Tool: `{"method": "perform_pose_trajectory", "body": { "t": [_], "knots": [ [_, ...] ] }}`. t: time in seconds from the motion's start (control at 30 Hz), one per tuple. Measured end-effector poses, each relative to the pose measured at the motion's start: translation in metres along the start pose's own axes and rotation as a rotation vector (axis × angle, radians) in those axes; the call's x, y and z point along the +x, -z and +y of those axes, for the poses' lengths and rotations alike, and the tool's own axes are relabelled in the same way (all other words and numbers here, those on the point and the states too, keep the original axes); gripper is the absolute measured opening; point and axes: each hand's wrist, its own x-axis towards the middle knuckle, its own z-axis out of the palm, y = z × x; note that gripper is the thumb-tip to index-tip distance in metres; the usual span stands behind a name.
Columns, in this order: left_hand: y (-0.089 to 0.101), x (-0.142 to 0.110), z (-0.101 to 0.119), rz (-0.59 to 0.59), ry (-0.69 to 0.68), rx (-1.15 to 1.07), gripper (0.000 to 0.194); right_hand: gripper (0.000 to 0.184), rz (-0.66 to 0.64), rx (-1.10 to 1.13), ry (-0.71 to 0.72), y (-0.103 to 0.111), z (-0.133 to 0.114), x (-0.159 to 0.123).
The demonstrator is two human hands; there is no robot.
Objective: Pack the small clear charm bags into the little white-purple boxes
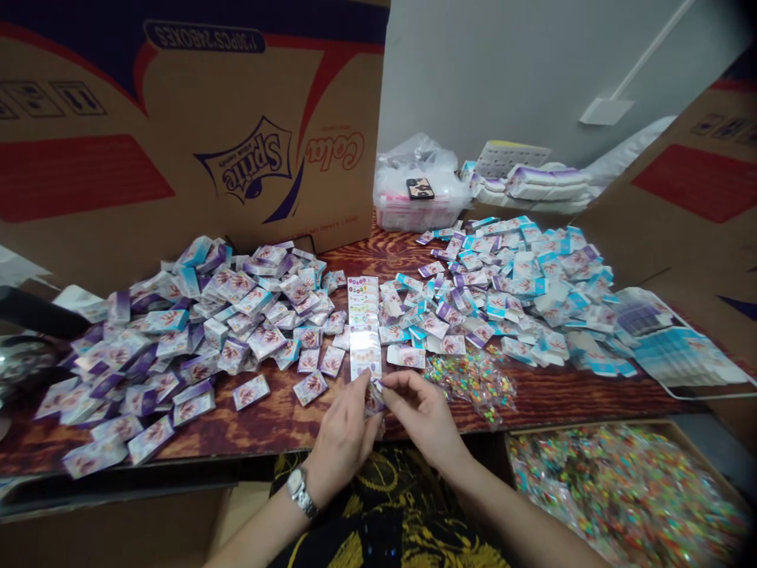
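My left hand [344,435], with a wristwatch, and my right hand [421,410] meet at the table's front edge. Both pinch a small clear packet [374,398] between their fingertips. Just beyond them a long strip of sticker sheets [364,325] lies lengthwise on the wooden table [277,422]. A heap of small purple and white boxes [189,331] covers the left side. A second heap of teal and white boxes [509,276] lies to the right. Clear packets of colourful bits [473,377] rest beside my right hand.
A large cardboard carton [177,134] stands at the back left. Another carton [686,205] leans at the right. A plastic bag with a dark phone-like object [419,188] sits at the back. An open box of colourful packets [620,497] is low right. Flat teal sheets [674,347] lie far right.
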Motion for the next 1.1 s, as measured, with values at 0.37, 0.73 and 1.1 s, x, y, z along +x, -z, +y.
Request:
{"method": "perform_pose_trajectory", "body": {
  "t": [0.37, 0.73, 1.1],
  "knots": [
    [-0.015, -0.001, 0.004, -0.082, 0.103, 0.137, 0.072, 0.028, 0.081, -0.303, 0.267, -0.017, 0.006, -0.018],
    [0.001, -0.002, 0.0, -0.089, 0.285, -0.125, 0.063, 0.048, -0.226, -0.061, 0.164, -0.022, 0.013, -0.012],
    [0.053, -0.004, -0.109, -0.091, 0.247, 0.61, 0.048, 0.037, -0.209, -0.77, 0.483, 0.007, 0.033, 0.091]
  ]
}}
